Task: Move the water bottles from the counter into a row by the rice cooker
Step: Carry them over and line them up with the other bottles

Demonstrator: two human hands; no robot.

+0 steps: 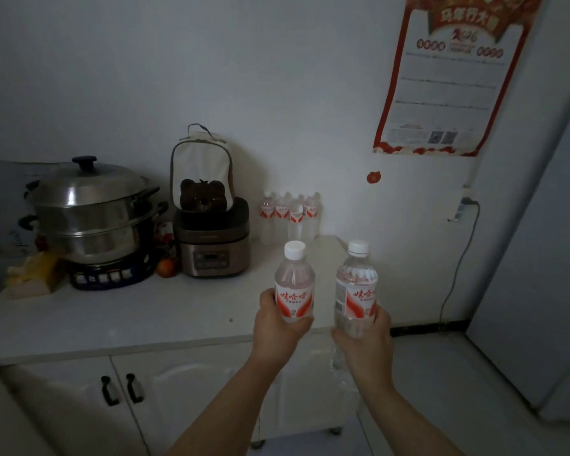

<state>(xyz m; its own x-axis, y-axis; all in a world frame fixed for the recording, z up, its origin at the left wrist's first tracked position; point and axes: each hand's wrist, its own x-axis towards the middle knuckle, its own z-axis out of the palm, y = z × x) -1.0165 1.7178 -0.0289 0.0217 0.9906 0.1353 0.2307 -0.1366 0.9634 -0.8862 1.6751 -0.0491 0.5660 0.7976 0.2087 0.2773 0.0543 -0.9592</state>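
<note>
My left hand (277,327) grips a clear water bottle (294,284) with a white cap and red-and-white label, held upright above the front right corner of the white counter (129,320). My right hand (366,340) holds a second, same-looking bottle (356,291) upright just past the counter's right edge. Several more bottles (290,215) stand grouped against the back wall, right of the brown rice cooker (213,240). The two held bottles are side by side and apart.
A steel steamer pot (89,209) sits on a dark burner at the left. A white bag with a bear face (201,179) rests on the cooker. A small red fruit (166,267) lies beside it. A fridge (540,258) stands right; a calendar (448,74) hangs above.
</note>
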